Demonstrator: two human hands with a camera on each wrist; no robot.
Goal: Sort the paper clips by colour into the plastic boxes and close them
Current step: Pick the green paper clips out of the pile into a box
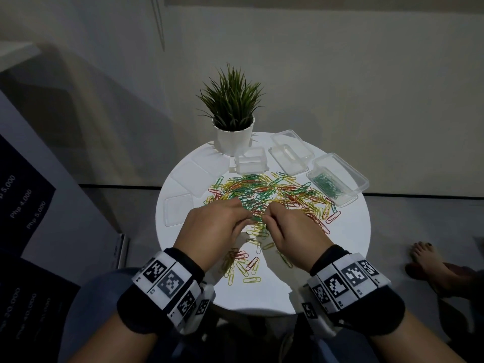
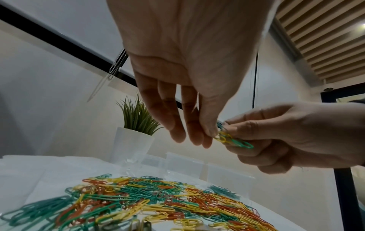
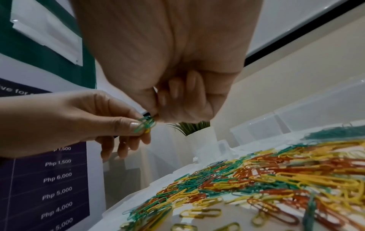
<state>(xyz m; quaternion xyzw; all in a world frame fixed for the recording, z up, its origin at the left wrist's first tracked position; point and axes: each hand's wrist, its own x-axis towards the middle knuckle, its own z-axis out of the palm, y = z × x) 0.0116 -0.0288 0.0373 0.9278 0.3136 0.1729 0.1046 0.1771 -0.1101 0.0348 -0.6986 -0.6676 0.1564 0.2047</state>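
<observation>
1. You have a small tangle of clips (image 2: 231, 137), green hooked with yellow, held above the near edge of the pile (image 1: 269, 197). Your left hand (image 1: 212, 226) pinches it with thumb and forefinger, the other fingers hanging loose. Your right hand (image 1: 290, 231) is curled tight, pinching the same tangle from the other side.
2. Pull the two apart sharply and a clip may spring free, I'd judge, dropping into the pile or off the table (image 1: 351, 247).
3. Should a yellow clip stay hooked to a green one, it would likely ride along into the box of green clips (image 1: 337, 179), to the right of the pile and slightly beyond it.
4. Reaching over the pile, your wrist could drag loose clips toward the table's rim.
5. The empty boxes (image 1: 288, 155) and the plant (image 1: 233, 119) stand just beyond the pile; a careless sweep might knock them.
</observation>
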